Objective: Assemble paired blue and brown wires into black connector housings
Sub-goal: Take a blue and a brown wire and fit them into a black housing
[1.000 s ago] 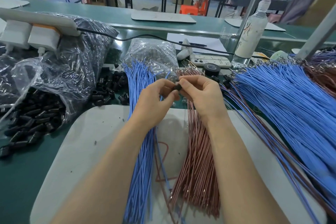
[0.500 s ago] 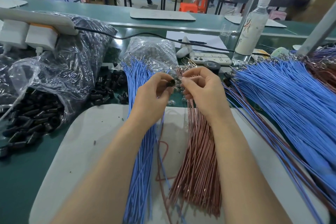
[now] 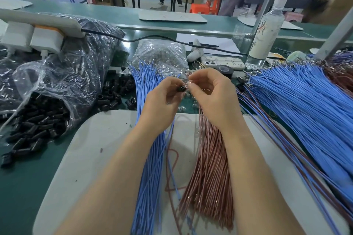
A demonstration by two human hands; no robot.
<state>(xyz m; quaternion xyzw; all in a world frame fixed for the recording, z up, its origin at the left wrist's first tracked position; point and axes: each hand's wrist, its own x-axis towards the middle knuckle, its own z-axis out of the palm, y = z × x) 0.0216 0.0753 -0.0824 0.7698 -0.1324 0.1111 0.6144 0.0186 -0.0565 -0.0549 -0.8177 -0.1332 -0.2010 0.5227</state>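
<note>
Left: bag of spare housings [image 3: 44,120] on bench. Blue wire bundle [image 3: 150,149] on mat [image 3: 95,158], under left forearm. Left hand [image 3: 162,105]: fingers curled, pinching black connector housing [image 3: 181,88] above bundle tops. Right hand [image 3: 214,99] just beside: thumb and forefinger closed on wire end [image 3: 188,83] at housing mouth; colour, cannot tell. Brown wire bundle [image 3: 210,168] beneath. Step, likely: seating terminal in housing. Next: straight push into cavity, aligned. Far right: pile of paired wires [image 3: 305,110].

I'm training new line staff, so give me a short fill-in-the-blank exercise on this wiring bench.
The left hand pinches a small ____ connector housing.
The blue wire bundle below the left hand lies to the ____ of the brown wire bundle.
The white bottle stands ____ on the bench.
Missing words: black, left, upright.
</note>
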